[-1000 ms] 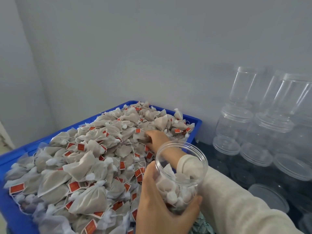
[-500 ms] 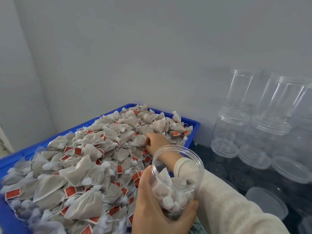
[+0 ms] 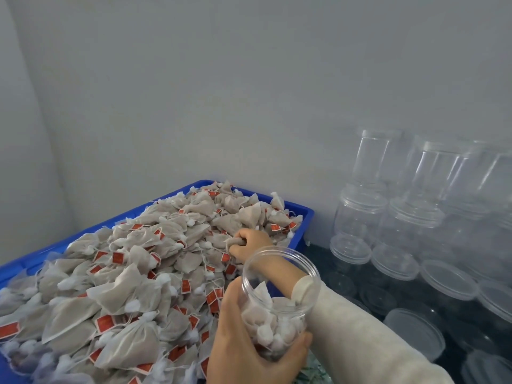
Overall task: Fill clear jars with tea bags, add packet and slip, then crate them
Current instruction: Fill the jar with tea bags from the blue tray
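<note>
Hundreds of tea bags (image 3: 144, 273), grey mesh pouches with red tags, heap above the rim of a blue crate (image 3: 303, 214) that fills the left side against the grey wall (image 3: 194, 79). Near the bottom, just right of the heap, the left hand (image 3: 249, 347) wraps round a clear jar (image 3: 277, 300), thumb at the near side and fingers curled round the far side, holding it upright with its mouth open. The jar is roughly half full of bags. Behind it the right hand (image 3: 249, 243), in a cream sleeve (image 3: 360, 333), reaches across onto the heap near the crate's far right corner, its fingers curled round one bag there. Further right, well apart from the crate, empty lidded jars (image 3: 401, 217) stand stacked against the wall, with more of them lower down on a dark surface (image 3: 318, 259).
</note>
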`<move>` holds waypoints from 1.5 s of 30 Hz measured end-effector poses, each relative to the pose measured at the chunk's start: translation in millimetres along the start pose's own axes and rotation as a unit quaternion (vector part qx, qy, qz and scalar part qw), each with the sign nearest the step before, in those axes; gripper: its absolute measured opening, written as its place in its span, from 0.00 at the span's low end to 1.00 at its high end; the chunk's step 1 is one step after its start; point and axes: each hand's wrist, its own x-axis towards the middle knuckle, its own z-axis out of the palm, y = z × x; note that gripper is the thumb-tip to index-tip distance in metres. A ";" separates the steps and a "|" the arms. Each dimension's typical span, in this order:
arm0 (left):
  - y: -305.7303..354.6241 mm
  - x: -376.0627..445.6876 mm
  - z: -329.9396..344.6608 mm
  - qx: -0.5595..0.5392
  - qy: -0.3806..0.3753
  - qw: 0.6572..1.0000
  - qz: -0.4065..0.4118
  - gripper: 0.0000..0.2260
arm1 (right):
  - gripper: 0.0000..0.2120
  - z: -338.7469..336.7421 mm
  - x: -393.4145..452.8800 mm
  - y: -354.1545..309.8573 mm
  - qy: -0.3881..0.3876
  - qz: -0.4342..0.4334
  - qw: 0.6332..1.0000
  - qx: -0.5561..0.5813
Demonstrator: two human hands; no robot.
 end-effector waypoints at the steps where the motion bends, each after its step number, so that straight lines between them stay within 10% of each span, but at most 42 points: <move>1: -2.2 0.1 0.4 0.003 -0.003 1.000 0.010 0.46 | 0.01 -4.6 -4.2 0.3 0.003 -0.007 1.000 0.024; 19: -0.4 1.6 0.1 -0.017 0.000 0.999 0.050 0.40 | 0.06 -139.3 -114.1 -75.8 0.032 -0.136 0.941 0.307; 31: -4.1 4.7 -1.5 -0.055 -0.049 0.997 0.039 0.45 | 0.09 -129.6 -152.8 -73.6 -0.052 -0.079 0.995 0.028; 45: 0.8 6.6 4.7 -0.082 -0.029 0.995 -0.042 0.39 | 0.07 -109.8 -155.1 -91.8 -0.187 -0.150 0.942 -0.235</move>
